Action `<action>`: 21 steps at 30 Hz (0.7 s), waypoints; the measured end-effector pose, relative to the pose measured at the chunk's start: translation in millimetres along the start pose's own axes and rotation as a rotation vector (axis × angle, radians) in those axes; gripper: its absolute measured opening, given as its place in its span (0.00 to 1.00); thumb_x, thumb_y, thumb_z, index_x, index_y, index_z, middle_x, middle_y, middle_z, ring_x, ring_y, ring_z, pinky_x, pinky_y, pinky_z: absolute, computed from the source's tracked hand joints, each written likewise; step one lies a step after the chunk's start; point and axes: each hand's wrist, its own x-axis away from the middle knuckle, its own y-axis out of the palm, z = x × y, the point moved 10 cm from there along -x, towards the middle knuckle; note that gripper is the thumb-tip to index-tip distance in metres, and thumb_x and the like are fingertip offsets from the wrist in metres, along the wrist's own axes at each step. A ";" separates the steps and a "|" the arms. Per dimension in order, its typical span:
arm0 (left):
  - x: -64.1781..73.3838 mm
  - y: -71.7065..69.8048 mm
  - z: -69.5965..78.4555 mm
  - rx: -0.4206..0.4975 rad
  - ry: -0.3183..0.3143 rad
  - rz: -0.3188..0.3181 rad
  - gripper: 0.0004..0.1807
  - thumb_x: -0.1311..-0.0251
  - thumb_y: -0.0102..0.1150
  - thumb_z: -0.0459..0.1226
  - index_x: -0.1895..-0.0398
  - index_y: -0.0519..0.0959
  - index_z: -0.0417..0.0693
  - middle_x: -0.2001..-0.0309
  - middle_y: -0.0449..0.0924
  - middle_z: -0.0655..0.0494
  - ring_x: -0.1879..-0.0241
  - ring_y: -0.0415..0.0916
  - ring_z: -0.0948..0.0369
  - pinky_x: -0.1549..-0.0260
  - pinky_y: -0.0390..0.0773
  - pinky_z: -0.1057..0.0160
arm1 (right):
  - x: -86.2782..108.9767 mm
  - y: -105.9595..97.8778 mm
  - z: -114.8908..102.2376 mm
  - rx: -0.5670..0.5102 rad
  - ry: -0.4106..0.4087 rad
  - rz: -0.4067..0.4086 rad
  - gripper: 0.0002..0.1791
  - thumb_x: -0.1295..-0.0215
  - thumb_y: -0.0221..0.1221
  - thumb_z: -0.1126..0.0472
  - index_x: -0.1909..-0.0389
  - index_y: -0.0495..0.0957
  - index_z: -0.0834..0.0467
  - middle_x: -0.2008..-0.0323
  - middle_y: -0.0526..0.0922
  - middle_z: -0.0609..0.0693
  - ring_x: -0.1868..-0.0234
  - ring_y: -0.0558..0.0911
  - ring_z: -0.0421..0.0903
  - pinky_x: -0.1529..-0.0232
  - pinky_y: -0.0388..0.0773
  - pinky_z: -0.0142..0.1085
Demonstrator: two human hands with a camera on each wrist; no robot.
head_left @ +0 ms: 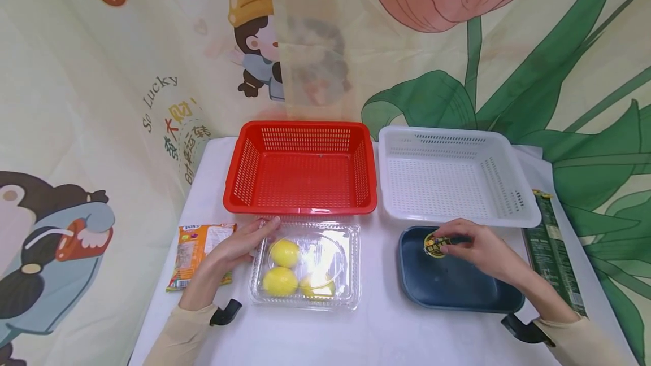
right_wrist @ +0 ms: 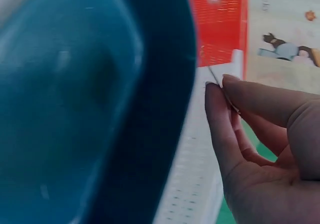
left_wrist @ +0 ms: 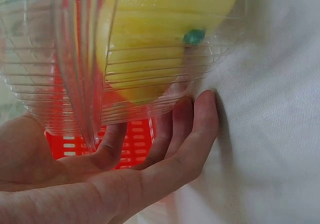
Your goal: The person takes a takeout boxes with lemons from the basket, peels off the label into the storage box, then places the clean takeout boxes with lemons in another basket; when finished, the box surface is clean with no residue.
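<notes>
A clear plastic clamshell box (head_left: 343, 292) with three yellow lemons (head_left: 280, 282) stands closed on the white table. My left hand (head_left: 244, 242) rests against its far left corner. In the left wrist view, the fingers (left_wrist: 182, 154) lie loosely bent beside the box wall, near the tablecloth. My right hand (head_left: 473, 244) pinches a round black-and-gold sticker (head_left: 434, 245) between thumb and fingertips, over the dark blue tray (head_left: 458, 287). The right wrist view shows the sticker (right_wrist: 216, 77) edge-on as a thin line at the fingertips.
Behind the box is a red basket (head_left: 300, 210), with a white basket (head_left: 460, 219) to its right. An orange snack bag (head_left: 190, 253) lies by the left forearm. A dark green package (head_left: 554, 253) lies at the right edge, partly behind the right forearm. A printed curtain (head_left: 315, 44) hangs behind.
</notes>
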 end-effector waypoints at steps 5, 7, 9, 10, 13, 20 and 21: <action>0.4 -0.2 -2.0 -0.006 -0.011 0.011 0.39 0.30 0.51 0.61 0.21 0.56 0.63 0.23 0.56 0.47 0.27 0.55 0.40 0.47 0.75 0.33 | 2.9 14.5 21.1 0.084 0.020 0.021 0.13 0.37 0.69 0.63 0.52 0.85 0.52 0.50 0.84 0.50 0.53 0.83 0.36 0.56 0.86 0.34; 0.4 0.0 -2.4 -0.011 -0.013 0.016 0.39 0.30 0.50 0.62 0.21 0.56 0.63 0.23 0.57 0.46 0.27 0.55 0.39 0.46 0.74 0.32 | 2.7 19.7 29.3 0.099 0.044 0.026 0.13 0.38 0.69 0.63 0.52 0.85 0.52 0.51 0.85 0.49 0.53 0.84 0.40 0.55 0.86 0.37; 0.5 0.6 -2.5 -0.011 -0.016 0.014 0.39 0.30 0.50 0.62 0.20 0.55 0.63 0.23 0.57 0.45 0.27 0.56 0.39 0.44 0.72 0.31 | 2.3 24.2 36.2 0.105 0.063 0.033 0.13 0.38 0.69 0.64 0.53 0.85 0.53 0.52 0.85 0.49 0.52 0.85 0.45 0.55 0.86 0.39; 0.4 0.6 -2.8 -0.010 -0.019 0.016 0.39 0.30 0.50 0.62 0.20 0.55 0.63 0.23 0.57 0.45 0.26 0.56 0.39 0.43 0.71 0.30 | 2.2 26.3 39.4 0.109 0.075 0.037 0.13 0.38 0.69 0.65 0.53 0.85 0.53 0.52 0.85 0.50 0.52 0.85 0.48 0.55 0.86 0.39; 0.2 1.2 -2.8 -0.009 -0.016 0.011 0.39 0.29 0.49 0.62 0.20 0.54 0.63 0.23 0.56 0.45 0.26 0.55 0.39 0.42 0.69 0.28 | 2.7 31.2 45.8 0.115 0.093 0.052 0.13 0.39 0.68 0.67 0.54 0.85 0.56 0.52 0.85 0.52 0.51 0.85 0.53 0.55 0.86 0.39; -0.5 4.0 -0.9 0.040 0.015 -0.032 0.36 0.26 0.47 0.59 0.20 0.53 0.62 0.22 0.55 0.46 0.24 0.52 0.40 0.36 0.63 0.27 | 3.4 33.8 48.1 0.167 0.087 0.091 0.13 0.42 0.68 0.73 0.55 0.86 0.61 0.53 0.83 0.55 0.52 0.85 0.54 0.57 0.86 0.39; -0.6 4.4 -0.6 0.050 0.021 -0.039 0.36 0.26 0.47 0.58 0.20 0.53 0.62 0.22 0.55 0.47 0.24 0.52 0.41 0.34 0.63 0.28 | 3.0 33.3 47.7 0.178 0.080 0.097 0.13 0.42 0.68 0.73 0.56 0.86 0.61 0.53 0.83 0.55 0.53 0.85 0.54 0.57 0.86 0.39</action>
